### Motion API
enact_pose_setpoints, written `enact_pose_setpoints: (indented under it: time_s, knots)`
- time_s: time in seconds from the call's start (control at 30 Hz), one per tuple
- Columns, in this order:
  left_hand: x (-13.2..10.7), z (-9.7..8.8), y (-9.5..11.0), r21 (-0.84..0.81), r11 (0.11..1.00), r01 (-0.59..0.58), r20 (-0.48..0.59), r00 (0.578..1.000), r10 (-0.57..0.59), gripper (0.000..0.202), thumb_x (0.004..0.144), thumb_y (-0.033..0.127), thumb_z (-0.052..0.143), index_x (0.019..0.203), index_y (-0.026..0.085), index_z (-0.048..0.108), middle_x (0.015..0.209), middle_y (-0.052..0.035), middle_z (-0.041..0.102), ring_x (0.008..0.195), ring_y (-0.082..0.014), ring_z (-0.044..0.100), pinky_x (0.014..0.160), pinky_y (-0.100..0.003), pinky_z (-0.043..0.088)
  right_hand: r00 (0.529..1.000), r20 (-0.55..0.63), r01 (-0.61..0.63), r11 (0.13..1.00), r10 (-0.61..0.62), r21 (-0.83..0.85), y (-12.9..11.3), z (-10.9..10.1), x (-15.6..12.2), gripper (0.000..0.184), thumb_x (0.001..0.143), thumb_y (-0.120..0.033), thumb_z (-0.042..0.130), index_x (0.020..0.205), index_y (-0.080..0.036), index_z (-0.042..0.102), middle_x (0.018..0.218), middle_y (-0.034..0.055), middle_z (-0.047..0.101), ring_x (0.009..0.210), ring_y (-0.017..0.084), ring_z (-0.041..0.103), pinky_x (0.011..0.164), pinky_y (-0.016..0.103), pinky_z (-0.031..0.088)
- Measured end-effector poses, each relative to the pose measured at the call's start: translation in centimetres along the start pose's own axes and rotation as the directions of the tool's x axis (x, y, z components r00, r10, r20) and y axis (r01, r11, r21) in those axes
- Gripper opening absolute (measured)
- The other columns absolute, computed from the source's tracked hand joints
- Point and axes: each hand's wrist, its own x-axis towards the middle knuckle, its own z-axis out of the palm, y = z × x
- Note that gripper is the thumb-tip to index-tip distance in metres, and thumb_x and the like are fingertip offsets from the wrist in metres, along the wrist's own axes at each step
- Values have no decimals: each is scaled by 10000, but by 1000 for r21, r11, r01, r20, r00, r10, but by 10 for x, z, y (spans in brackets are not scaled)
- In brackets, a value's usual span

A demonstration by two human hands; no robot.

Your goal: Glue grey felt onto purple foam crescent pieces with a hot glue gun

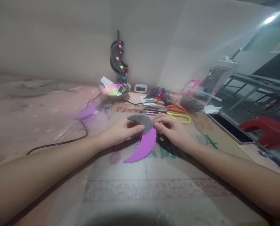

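A purple foam crescent (143, 147) lies on the cardboard sheet (154, 175) in front of me. Over its upper end sits a grey glittery crescent piece (142, 121). My left hand (119, 131) pinches the grey piece from the left, thumb pressed along its lower edge. Pressing on the grey piece's right end, my right hand (171, 127) has its fingers curled down where it meets the purple foam.
Orange scissors (176, 108), yellow-handled scissors (182, 116) and a glue gun (160, 94) lie behind my hands. A bowl of bright pom-poms (113, 89), a decorated dark crescent stand (118, 59), a small clock (140, 88), a phone (230, 127), a black cable (59, 142) and another purple piece (86, 111) surround them.
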Motion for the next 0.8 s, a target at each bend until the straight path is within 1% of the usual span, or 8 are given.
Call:
enact_pose_setpoints:
  time_s: [0.1, 0.23, 0.37, 0.47, 0.6, 0.67, 0.77, 0.8]
  knots:
    - [0, 0, 0, -5, 1000, -2, 16, 1000, 2, 343, 858, 471, 551, 774, 147, 627, 663, -8, 586, 550, -104, 494, 487, -212, 371, 999, 39, -23, 999, 22, 35, 1, 0, 1, 234, 879, -338, 556, 703, -191, 601, 815, 32, 601, 798, 160, 560, 726, 297, 440]
    - [2, 0, -2, -14, 1000, -9, 43, 999, 10, 354, 860, 483, 547, 808, 147, 642, 693, -15, 600, 587, -113, 512, 516, -221, 382, 982, 63, -184, 976, 178, 114, 7, 2, 0, 254, 863, -421, 568, 762, -189, 594, 710, -5, 550, 605, 113, 494, 550, 253, 397]
    - [7, -3, -4, 20, 1000, -5, 31, 1000, 4, 310, 830, 459, 591, 830, 152, 635, 709, -16, 608, 607, -125, 534, 555, -234, 409, 970, 80, -242, 952, 230, 186, 14, 6, 1, 297, 828, -473, 595, 772, -182, 584, 610, -35, 507, 512, 93, 445, 464, 230, 342]
    - [15, -8, -2, 82, 994, 67, 29, 997, -69, 292, 791, 461, 623, 791, 170, 632, 678, -18, 612, 600, -144, 550, 551, -239, 415, 966, 98, -256, 938, 239, 234, 19, 6, 3, 320, 809, -494, 605, 779, -176, 583, 573, -52, 486, 479, 83, 425, 448, 223, 337]
    - [27, -11, 4, 167, 974, 156, 13, 987, -160, 310, 735, 492, 659, 699, 184, 647, 627, -27, 623, 558, -151, 540, 509, -234, 379, 969, 79, -248, 942, 236, 225, 25, 0, 8, 341, 786, -501, 625, 748, -164, 589, 539, -53, 498, 481, 78, 441, 471, 217, 350]
    - [32, -9, 7, 147, 978, 148, -4, 989, -149, 340, 730, 511, 658, 682, 175, 646, 621, -34, 627, 540, -145, 534, 505, -237, 375, 961, 86, -275, 926, 261, 258, 25, -4, 11, 358, 757, -512, 652, 734, -162, 583, 532, -51, 512, 477, 76, 452, 462, 211, 336]
    - [37, -1, 10, 82, 993, 86, -39, 996, -83, 402, 769, 540, 611, 626, 165, 585, 554, -13, 557, 492, -119, 490, 499, -240, 366, 944, 83, -329, 881, 320, 339, 24, -9, 13, 394, 709, -539, 688, 715, -163, 568, 510, -62, 495, 448, 68, 433, 431, 203, 303]
    - [38, 2, 10, 34, 997, 68, -71, 995, -65, 383, 776, 529, 609, 654, 168, 575, 563, -3, 549, 488, -112, 485, 497, -238, 367, 941, 75, -336, 872, 331, 356, 24, -10, 12, 403, 703, -548, 689, 713, -165, 563, 502, -67, 483, 438, 66, 423, 423, 202, 295]
